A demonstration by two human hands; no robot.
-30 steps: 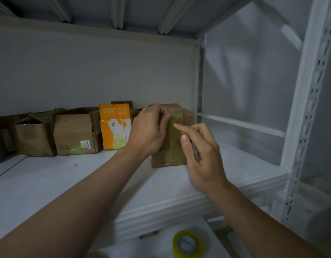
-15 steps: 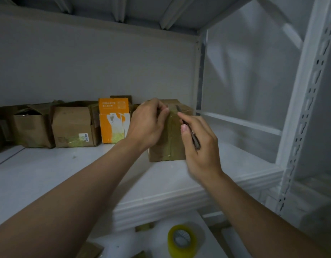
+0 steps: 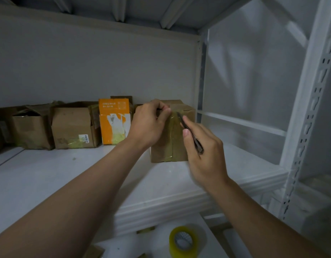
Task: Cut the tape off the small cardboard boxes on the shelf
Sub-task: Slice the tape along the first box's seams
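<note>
- We saw a yellowish tape roll on a white lower board, its hole facing up.
- We noted brown scraps on that board, left of the roll.
- A white post with rows of holes stood at our right.
- A white crossbar ran behind it, along the side.
- A ribbed grey deck hung above us.
- A plain grey wall closed the back.

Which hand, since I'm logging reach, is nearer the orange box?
Left. The left hand grips the top of the taped box, just right of the orange box; the right hand, holding the cutter, is farther right.
</note>
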